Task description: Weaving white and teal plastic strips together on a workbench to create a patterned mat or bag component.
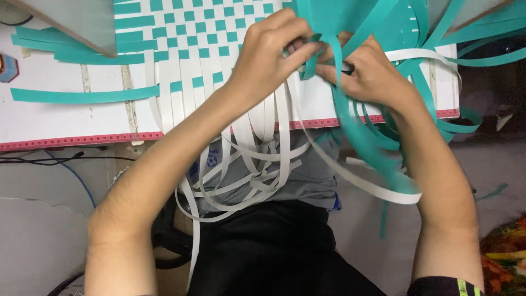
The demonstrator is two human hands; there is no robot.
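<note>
My left hand (268, 55) and my right hand (364, 74) meet over the far edge of the white board (55, 118), very close to each other. Both are closed in a pinch on the same teal strip (335, 66); the left fingers hold its upper part and the right fingers hold it just beside. The strip runs with its long axis toward me, from the hands down over the board edge to my lap. The woven mat (192, 38), teal and white in checks, lies to the left of my hands, touching the left one. Loose white strips (257, 164) hang from it toward my body, and a bundle of teal strips (416, 33) spreads behind my right hand.
</note>
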